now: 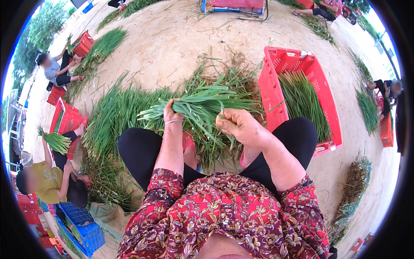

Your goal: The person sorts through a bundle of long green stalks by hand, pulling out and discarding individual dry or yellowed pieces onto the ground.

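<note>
My left hand (171, 113) is closed around the pale stem ends of a bunch of garlic chives (211, 100), with the long flat green leaves fanning out to the right. Beside the leaf tips, my right hand (236, 125) is closed in a pinch on a single chive leaf (221, 108). Below both hands, between my knees, loose chives and trimmed leaves (211, 146) lie on the ground. A wide pile of chives (116, 116) spreads to the left of my left hand.
A red plastic crate (269, 69) holding chives (304, 97) stands at my right knee. Withered trimmings (241, 71) lie ahead. At left a seated person (49, 181) holds a chive bunch, near a blue crate (90, 235). Other people sit farther off among crates and piles.
</note>
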